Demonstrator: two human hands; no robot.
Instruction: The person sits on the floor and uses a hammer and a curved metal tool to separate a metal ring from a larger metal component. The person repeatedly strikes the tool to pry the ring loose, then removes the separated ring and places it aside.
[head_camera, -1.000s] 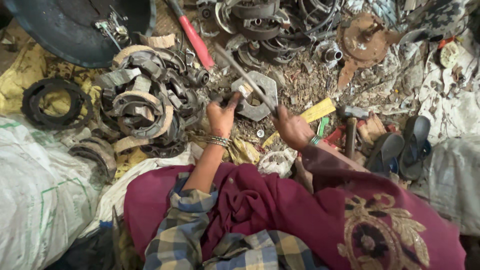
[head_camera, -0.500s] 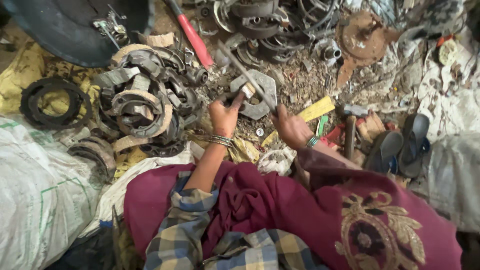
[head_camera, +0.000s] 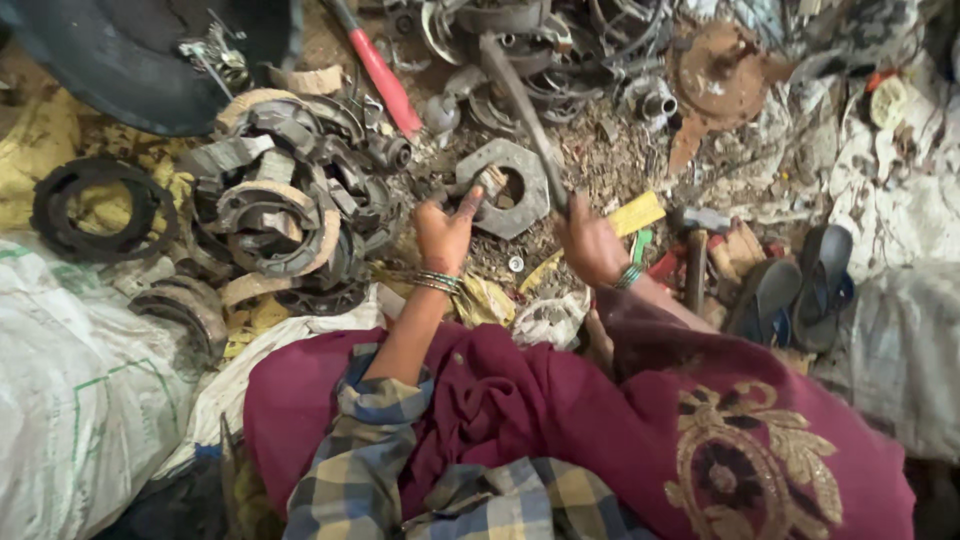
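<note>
Scrap metal and rubble cover the ground from edge to edge, seen from above the seated person, whose maroon cloth (head_camera: 600, 430) with a gold pattern fills the frame at 6 o'clock.

At the centre lies a flat grey hexagonal metal plate (head_camera: 528, 196) with a round hole through it. The left hand (head_camera: 445, 232) sits at its 9 o'clock edge, its grip pinched on a small grey metal piece (head_camera: 489, 182) that rests against the plate's rim; bangles ring that wrist. The right hand (head_camera: 592, 243), just off the plate toward 4 o'clock, has its grip clenched around the lower end of a long dark metal rod (head_camera: 522, 112), which slants up toward 11 o'clock across the plate's upper right edge. I cannot tell whether the rod touches the plate.

At 9 o'clock from the plate is a heap of curved grey brake-shoe-like parts (head_camera: 280, 200), and further out at 9 o'clock a black toothed ring (head_camera: 95, 208) lies on yellow sheeting. A red-handled tool (head_camera: 378, 70) lies at 11 o'clock, a rusty round disc (head_camera: 720, 70) at 1 o'clock. A hammer (head_camera: 697, 250) lies just beside the right wrist at 3 o'clock, with a pair of dark sandals (head_camera: 800, 285) beyond it. A white woven sack (head_camera: 80, 400) fills the corner at 8 o'clock.
</note>
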